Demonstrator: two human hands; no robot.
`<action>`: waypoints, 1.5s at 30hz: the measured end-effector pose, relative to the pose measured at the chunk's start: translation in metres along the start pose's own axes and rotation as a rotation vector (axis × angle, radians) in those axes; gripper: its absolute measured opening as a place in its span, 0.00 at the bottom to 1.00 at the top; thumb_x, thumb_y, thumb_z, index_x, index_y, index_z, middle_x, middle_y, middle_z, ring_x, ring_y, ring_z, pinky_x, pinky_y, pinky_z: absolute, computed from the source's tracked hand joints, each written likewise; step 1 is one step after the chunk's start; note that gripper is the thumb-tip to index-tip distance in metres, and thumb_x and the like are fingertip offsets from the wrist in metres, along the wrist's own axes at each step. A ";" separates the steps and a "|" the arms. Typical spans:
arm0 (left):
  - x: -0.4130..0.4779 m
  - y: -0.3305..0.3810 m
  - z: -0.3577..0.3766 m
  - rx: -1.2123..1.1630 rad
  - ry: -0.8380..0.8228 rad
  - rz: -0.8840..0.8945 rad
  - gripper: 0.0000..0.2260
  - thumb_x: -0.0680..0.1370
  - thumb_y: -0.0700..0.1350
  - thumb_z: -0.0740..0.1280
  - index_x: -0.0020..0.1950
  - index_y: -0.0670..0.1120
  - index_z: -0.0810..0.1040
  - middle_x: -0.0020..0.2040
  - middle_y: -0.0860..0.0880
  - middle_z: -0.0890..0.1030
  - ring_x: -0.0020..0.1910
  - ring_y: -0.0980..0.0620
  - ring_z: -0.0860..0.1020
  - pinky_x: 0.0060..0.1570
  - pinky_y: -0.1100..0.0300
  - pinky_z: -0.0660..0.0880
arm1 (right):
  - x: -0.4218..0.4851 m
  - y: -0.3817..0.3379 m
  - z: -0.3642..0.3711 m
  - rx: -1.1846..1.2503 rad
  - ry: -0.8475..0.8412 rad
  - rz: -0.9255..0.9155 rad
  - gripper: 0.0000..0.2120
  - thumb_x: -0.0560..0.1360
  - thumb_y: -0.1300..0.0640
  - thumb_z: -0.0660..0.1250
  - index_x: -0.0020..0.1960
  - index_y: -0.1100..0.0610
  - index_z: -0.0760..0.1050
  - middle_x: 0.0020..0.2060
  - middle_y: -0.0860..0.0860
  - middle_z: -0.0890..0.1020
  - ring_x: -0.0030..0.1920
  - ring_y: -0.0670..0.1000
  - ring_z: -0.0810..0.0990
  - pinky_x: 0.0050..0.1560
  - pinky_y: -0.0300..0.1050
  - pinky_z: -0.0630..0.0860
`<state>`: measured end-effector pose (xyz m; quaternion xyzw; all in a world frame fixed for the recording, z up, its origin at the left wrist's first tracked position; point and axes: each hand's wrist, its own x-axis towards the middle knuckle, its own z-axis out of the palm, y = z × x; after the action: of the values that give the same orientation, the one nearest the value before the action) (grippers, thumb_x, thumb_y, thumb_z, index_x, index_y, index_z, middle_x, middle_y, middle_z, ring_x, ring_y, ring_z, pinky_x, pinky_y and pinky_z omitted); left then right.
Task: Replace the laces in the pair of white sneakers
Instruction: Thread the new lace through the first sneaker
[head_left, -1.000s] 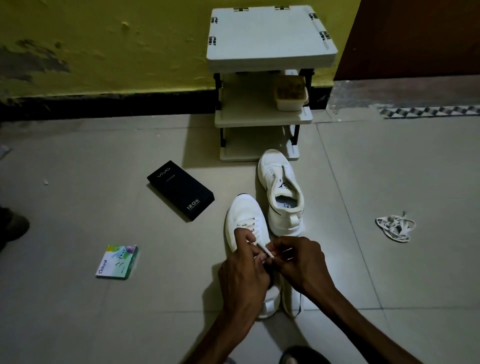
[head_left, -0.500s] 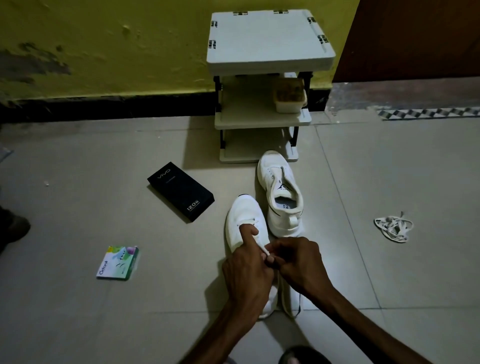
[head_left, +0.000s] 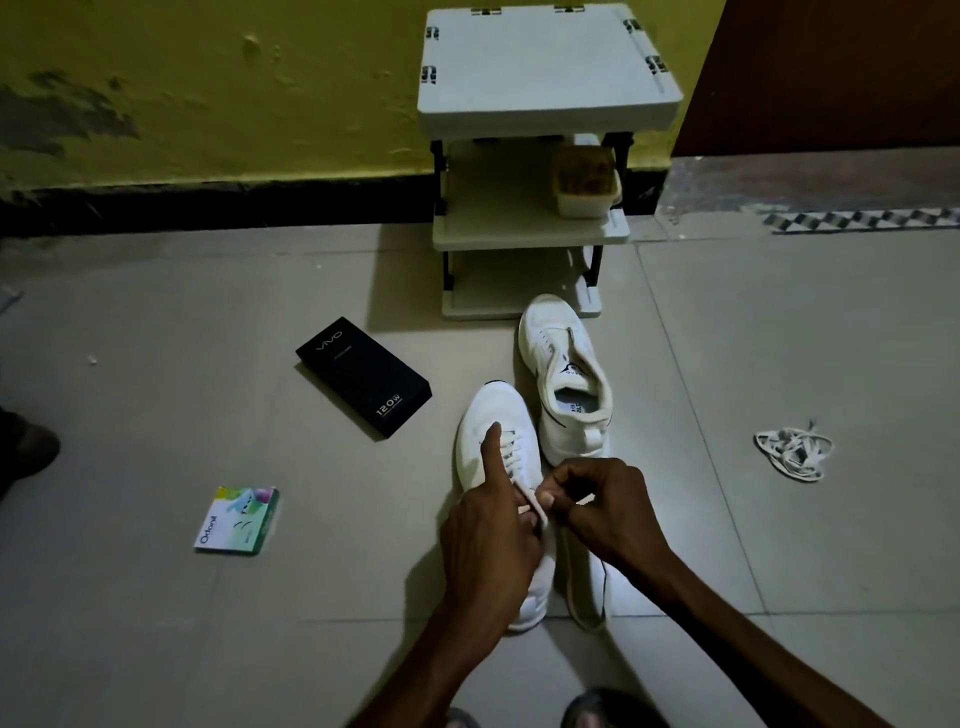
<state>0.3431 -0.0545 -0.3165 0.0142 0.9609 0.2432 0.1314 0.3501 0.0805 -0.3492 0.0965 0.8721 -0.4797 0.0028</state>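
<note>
A white sneaker (head_left: 491, 415) lies on the floor in front of me, toe pointing away, with a white lace (head_left: 525, 492) threaded through its front eyelets. My left hand (head_left: 491, 535) rests on its tongue, thumb stretched forward along the laces, fingers pinching the lace. My right hand (head_left: 605, 512) is closed on the other lace end just right of the shoe. The second white sneaker (head_left: 563, 374) sits beyond, unlaced, its opening facing me. A loose bundle of white laces (head_left: 792, 452) lies far right on the tiles.
A small white three-tier rack (head_left: 540, 156) stands against the yellow wall, holding a tub (head_left: 584, 182). A black phone box (head_left: 363, 376) and a small green packet (head_left: 236, 519) lie to the left. A dark shoe (head_left: 26, 447) shows at the left edge.
My left thumb has stretched further forward along the laced eyelets. My right hand has shifted slightly right, drawing the lace across. The sneakers have stayed put.
</note>
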 end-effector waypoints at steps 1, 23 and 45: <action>0.000 -0.002 0.000 0.013 -0.008 0.008 0.43 0.78 0.50 0.67 0.78 0.54 0.36 0.62 0.49 0.78 0.58 0.52 0.77 0.57 0.60 0.72 | -0.001 -0.004 -0.003 -0.010 0.023 -0.011 0.07 0.69 0.62 0.75 0.36 0.51 0.82 0.30 0.43 0.82 0.35 0.40 0.81 0.38 0.27 0.73; 0.018 -0.029 -0.007 -0.196 -0.017 0.104 0.23 0.73 0.53 0.72 0.65 0.52 0.70 0.60 0.53 0.72 0.58 0.52 0.75 0.49 0.64 0.68 | 0.008 -0.031 -0.010 -0.513 -0.101 0.030 0.10 0.77 0.50 0.66 0.54 0.54 0.71 0.46 0.50 0.78 0.44 0.51 0.77 0.34 0.38 0.62; 0.009 -0.038 0.009 -0.048 0.122 0.052 0.22 0.73 0.47 0.74 0.65 0.53 0.72 0.59 0.52 0.76 0.55 0.52 0.77 0.48 0.65 0.69 | 0.023 -0.064 -0.073 -0.007 -0.329 0.202 0.15 0.78 0.56 0.65 0.33 0.53 0.71 0.25 0.42 0.72 0.32 0.45 0.69 0.39 0.44 0.66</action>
<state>0.3385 -0.0827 -0.3439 0.0210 0.9604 0.2699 0.0664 0.3226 0.1121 -0.2583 0.1040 0.8474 -0.4833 0.1938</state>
